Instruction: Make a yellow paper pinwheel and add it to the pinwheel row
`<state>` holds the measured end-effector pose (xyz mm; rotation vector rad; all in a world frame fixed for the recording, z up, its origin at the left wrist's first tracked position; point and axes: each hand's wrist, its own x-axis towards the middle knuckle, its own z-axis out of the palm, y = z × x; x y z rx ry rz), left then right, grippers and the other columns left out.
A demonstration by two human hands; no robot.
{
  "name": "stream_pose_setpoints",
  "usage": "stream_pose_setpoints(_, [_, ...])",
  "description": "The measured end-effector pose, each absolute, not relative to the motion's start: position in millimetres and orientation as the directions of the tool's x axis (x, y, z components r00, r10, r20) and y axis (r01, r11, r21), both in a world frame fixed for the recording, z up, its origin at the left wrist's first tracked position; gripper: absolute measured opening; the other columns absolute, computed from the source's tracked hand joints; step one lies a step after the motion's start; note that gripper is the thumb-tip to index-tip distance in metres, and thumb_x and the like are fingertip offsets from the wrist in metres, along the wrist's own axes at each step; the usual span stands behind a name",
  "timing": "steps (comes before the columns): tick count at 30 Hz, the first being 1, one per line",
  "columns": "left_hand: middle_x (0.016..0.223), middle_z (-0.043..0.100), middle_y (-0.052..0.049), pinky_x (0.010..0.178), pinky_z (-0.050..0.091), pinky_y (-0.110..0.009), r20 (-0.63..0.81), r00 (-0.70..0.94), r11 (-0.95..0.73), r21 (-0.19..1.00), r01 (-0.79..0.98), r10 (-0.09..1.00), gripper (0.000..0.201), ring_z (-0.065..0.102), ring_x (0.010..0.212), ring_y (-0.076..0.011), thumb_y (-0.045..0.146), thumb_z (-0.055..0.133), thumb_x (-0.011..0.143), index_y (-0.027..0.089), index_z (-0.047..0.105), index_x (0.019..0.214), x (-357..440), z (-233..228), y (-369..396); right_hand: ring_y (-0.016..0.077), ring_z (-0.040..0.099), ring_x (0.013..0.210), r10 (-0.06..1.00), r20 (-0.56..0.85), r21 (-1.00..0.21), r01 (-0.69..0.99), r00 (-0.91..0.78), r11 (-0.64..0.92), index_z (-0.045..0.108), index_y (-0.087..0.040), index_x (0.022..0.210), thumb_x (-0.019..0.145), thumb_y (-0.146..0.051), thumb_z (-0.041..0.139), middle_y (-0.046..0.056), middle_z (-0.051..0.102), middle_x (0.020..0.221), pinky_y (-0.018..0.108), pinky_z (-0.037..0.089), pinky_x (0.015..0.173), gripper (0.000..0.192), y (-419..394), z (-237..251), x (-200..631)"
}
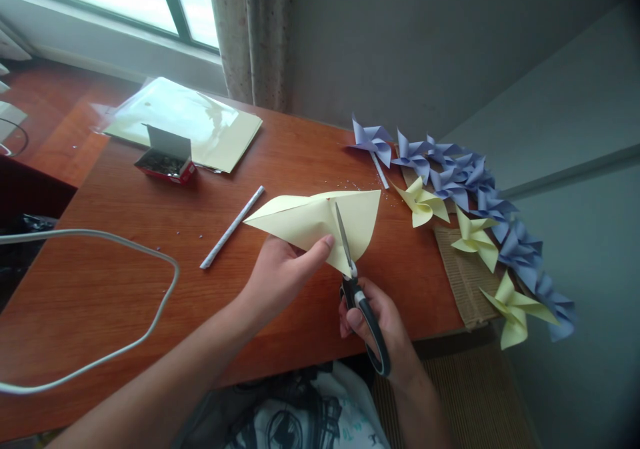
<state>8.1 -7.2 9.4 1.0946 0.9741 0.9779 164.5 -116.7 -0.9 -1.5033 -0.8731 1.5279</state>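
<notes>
My left hand (285,269) pinches a sheet of pale yellow paper (300,219), thumb on top and fingers beneath. The sheet is held up above the table and bends into pointed flaps. In my right hand (377,315) is a pair of scissors (357,289) with black and grey handles. Their blades lie along the right part of the paper, with the tip near its middle. Left of the paper, a thin whitish paper stick (233,227) rests on the wooden table (300,322).
Purple pinwheels (453,185) and yellow pinwheels (515,309) line the right edge, some over corrugated cardboard (465,282). An open small box (167,159) of metal bits stands by a plastic-covered stack of yellow paper (220,135). A white cable (173,282) loops at left.
</notes>
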Motion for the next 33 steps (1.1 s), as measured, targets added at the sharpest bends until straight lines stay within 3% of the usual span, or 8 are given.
stream_pose_setpoints(26, [0.104,0.078,-0.006,0.083,0.055,-0.028,-0.117,0.301,0.173,0.971,-0.165,0.946,0.019,0.072,0.094,-0.0231,0.033,0.070,0.087,0.016,0.071,0.095,7,8,-7,0.0105,0.054,0.057,0.892,-0.447,-0.894,-0.019,0.065,-0.447,0.056,-0.020,0.086,0.075,-0.049,0.083,-0.003,0.056,0.070,0.021,0.050,0.053,0.042,-120,-7,171])
stream_pose_setpoints(33, [0.106,0.078,-0.003,0.087,0.053,-0.025,-0.113,0.297,0.169,0.971,-0.171,0.948,0.023,0.071,0.098,-0.0204,0.031,0.071,0.087,0.017,0.069,0.105,6,4,-7,0.0101,0.054,0.056,0.891,-0.449,-0.893,0.007,0.062,-0.450,0.056,-0.019,0.086,0.075,-0.041,0.084,-0.004,0.056,0.068,0.020,0.049,0.052,0.037,-120,-10,173])
